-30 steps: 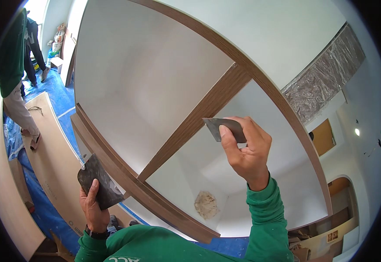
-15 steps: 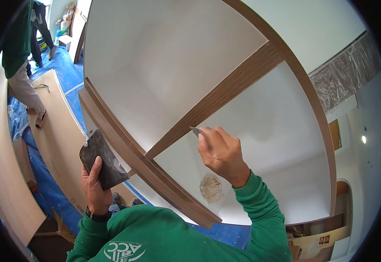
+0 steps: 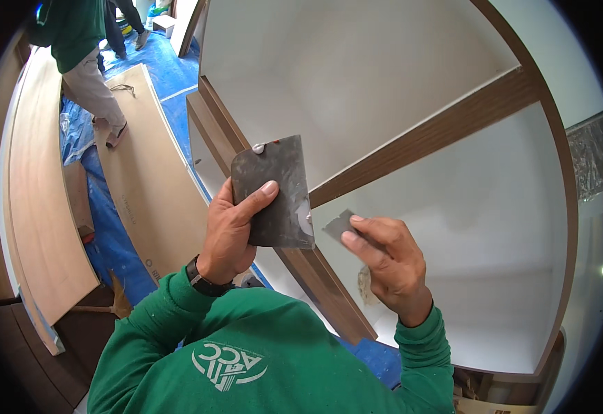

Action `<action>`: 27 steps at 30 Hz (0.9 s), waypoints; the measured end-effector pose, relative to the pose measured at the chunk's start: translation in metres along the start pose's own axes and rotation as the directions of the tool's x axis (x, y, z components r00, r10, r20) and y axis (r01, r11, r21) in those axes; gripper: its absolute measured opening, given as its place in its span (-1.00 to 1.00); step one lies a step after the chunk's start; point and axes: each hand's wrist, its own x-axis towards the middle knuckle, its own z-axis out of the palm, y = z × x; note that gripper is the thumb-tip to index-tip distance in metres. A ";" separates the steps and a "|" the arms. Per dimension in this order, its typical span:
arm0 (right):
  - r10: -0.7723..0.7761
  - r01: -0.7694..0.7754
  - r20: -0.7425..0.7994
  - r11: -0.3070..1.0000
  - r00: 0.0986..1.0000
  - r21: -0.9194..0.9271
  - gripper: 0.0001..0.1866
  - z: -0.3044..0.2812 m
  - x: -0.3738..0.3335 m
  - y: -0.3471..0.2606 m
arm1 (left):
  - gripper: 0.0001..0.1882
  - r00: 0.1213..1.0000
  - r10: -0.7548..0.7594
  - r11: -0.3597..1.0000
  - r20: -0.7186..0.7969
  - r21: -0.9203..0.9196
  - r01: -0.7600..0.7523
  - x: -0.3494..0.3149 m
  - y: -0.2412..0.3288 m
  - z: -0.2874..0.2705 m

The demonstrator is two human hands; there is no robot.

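Observation:
My left hand (image 3: 231, 224) grips a dark flat plate (image 3: 274, 190) by its near left side, thumb on the face. Dabs of white paste (image 3: 304, 217) cling to its right edge, and another sits at its top corner. Pinched between the thumb and fingers of my right hand (image 3: 396, 265) is a small grey scraper blade (image 3: 340, 226), a short gap to the right of the plate. Beyond both hands stands a white-lined cabinet with a wood-brown frame (image 3: 439, 131). A rough beige patch (image 3: 365, 284) on its white panel is partly hidden by my right hand.
To the left, large wooden boards (image 3: 142, 186) lie over blue sheeting (image 3: 170, 65). A person in a green top (image 3: 84, 31) stands among them, with another person's legs (image 3: 127, 17) farther back. A brown ledge (image 3: 322, 283) runs along the cabinet's near side.
The plate in my left hand has risen and come right, closer to my right hand. My right hand has moved right with the blade, now turned flatter, and the view has shifted left.

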 end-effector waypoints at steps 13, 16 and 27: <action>0.084 -0.082 0.007 0.986 0.996 -0.148 -0.57 0.007 0.008 -0.022 | -0.60 0.978 0.161 0.939 0.134 0.284 -0.193 -0.010 0.000 0.015; 0.064 -0.045 0.105 0.984 0.992 -0.173 -0.56 0.011 0.003 -0.028 | -0.62 0.973 0.218 0.936 0.071 0.265 -0.229 -0.007 -0.004 0.011; 0.472 -0.446 0.023 0.815 0.881 0.369 -0.73 -0.010 -0.040 -0.003 | -0.61 0.912 0.129 0.967 -0.389 0.254 -0.029 0.034 -0.024 -0.148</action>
